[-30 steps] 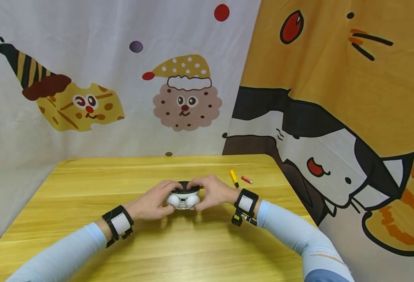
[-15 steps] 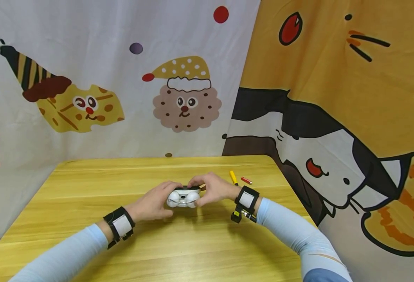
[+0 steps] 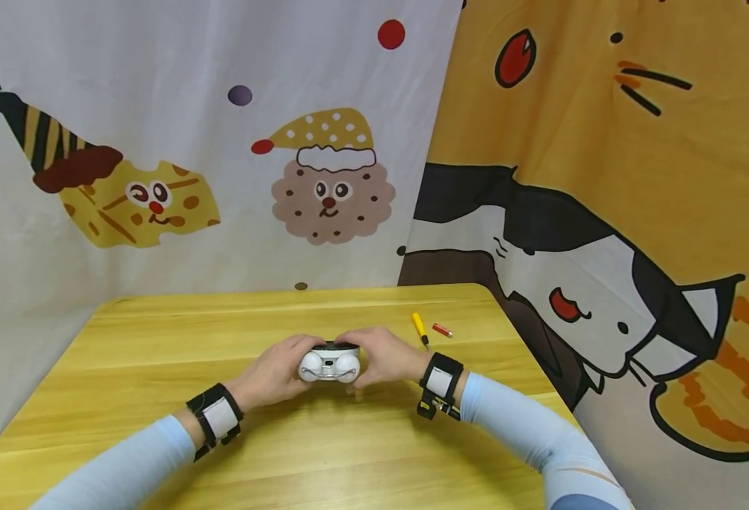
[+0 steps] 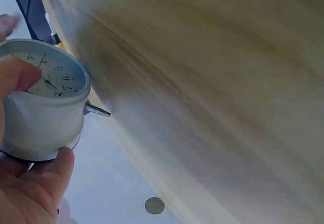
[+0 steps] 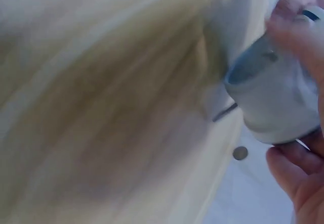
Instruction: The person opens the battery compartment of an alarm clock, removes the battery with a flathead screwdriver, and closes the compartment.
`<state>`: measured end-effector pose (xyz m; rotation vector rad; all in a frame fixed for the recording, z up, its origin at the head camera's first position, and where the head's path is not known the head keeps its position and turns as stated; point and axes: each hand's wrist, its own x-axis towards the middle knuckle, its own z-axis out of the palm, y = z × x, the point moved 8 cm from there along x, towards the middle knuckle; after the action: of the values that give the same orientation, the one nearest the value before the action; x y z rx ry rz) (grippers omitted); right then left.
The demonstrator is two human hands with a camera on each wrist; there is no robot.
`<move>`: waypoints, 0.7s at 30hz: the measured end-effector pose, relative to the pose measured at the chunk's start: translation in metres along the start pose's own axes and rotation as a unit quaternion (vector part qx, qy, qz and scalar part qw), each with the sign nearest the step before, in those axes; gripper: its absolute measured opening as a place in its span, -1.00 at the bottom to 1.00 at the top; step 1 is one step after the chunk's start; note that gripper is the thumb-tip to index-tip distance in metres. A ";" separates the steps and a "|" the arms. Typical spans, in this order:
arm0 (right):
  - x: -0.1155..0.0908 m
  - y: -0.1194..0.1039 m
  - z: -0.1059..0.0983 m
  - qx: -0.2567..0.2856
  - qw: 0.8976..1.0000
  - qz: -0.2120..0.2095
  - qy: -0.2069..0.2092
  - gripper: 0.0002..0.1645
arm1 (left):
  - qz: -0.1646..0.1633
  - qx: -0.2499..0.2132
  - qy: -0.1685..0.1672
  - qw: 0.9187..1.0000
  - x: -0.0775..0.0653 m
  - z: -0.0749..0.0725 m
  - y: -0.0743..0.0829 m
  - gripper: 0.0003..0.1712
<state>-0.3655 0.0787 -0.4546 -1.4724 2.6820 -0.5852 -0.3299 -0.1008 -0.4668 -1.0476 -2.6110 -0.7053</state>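
Note:
A white twin-bell alarm clock [image 3: 329,364] is held between both hands a little above the table, its two round bells towards me. Its dark back is turned upward and shows only as a thin edge in the head view. My left hand [image 3: 275,372] grips one side, and in the left wrist view its thumb [image 4: 20,75] lies over the numbered dial of the clock [image 4: 45,120]. From the other side my right hand [image 3: 384,358] grips the clock, thumb below and fingers above. A thin metal leg [image 4: 97,109] sticks out of the casing.
To the right on the wooden table [image 3: 323,453] lie a yellow-handled screwdriver [image 3: 418,326] and a small red battery [image 3: 442,331]. A cartoon-printed curtain [image 3: 183,269] hangs behind the table, and more of it runs along the right side.
The clock has tilted: its black back, broad in view a second ago, is now a thin edge, and the bells show more fully. Both hands keep hold, with fingers slightly shifted.

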 end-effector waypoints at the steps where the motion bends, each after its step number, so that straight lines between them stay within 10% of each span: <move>1: 0.000 -0.001 0.002 -0.006 1.000 0.004 0.005 0.02 | -0.001 -0.002 0.002 1.000 0.000 0.000 0.000 -0.19; 21: -0.003 0.007 0.004 0.043 0.998 0.010 0.047 -0.14 | -0.012 -0.046 0.026 0.999 0.000 -0.003 -0.005 -0.17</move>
<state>-0.3685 0.0830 -0.4611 -1.4300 2.6990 -0.7763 -0.3329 -0.1055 -0.4661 -1.0100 -2.5727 -0.8547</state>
